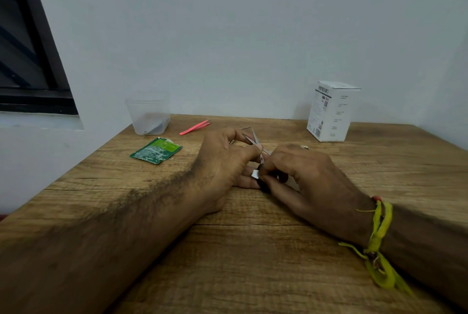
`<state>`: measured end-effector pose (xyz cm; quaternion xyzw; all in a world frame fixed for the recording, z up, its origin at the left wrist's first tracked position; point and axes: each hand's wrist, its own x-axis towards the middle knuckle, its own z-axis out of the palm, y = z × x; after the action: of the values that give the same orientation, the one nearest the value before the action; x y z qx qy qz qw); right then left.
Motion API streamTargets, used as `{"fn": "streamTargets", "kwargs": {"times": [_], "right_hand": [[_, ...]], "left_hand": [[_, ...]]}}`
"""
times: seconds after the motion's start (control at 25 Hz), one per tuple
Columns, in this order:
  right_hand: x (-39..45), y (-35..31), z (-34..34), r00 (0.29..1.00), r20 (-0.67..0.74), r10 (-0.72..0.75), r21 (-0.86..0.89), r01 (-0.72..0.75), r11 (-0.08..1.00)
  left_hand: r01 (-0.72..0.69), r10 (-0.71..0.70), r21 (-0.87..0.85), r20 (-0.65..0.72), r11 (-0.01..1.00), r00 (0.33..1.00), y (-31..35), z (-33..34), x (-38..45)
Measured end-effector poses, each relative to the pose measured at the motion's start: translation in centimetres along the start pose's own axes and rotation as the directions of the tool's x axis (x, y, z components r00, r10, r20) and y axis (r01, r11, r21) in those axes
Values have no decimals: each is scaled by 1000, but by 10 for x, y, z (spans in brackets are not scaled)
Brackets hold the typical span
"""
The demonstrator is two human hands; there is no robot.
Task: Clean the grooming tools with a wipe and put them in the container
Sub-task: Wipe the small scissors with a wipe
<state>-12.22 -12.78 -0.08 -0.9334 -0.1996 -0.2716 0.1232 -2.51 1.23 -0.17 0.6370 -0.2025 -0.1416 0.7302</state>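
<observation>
Small scissors [254, 140] with black handles sit between my two hands at the table's middle, blades spread and pointing away. My left hand [225, 166] pinches the scissors near the pivot. My right hand [304, 174] grips the black handles, and a small white piece of wipe [254, 174] shows between the fingers. Pink tweezers [194, 127] lie on the table behind my left hand. A clear plastic container [149, 114] stands at the back left with a dark tool inside.
A torn green wipe sachet [156, 150] lies left of my hands. A white cardboard box [330, 111] stands at the back right. The wooden table [228, 263] meets a pale wall; a dark window frame [33, 60] is at far left.
</observation>
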Motion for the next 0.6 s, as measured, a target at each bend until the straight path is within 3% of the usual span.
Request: {"fn": "streamTargets", "kwargs": {"times": [0.6], "right_hand": [[-2,13,-12,988,139,-74,65,66,996]], "left_hand": [[13,-13,11,14,1000,1000,1,1,0]]}}
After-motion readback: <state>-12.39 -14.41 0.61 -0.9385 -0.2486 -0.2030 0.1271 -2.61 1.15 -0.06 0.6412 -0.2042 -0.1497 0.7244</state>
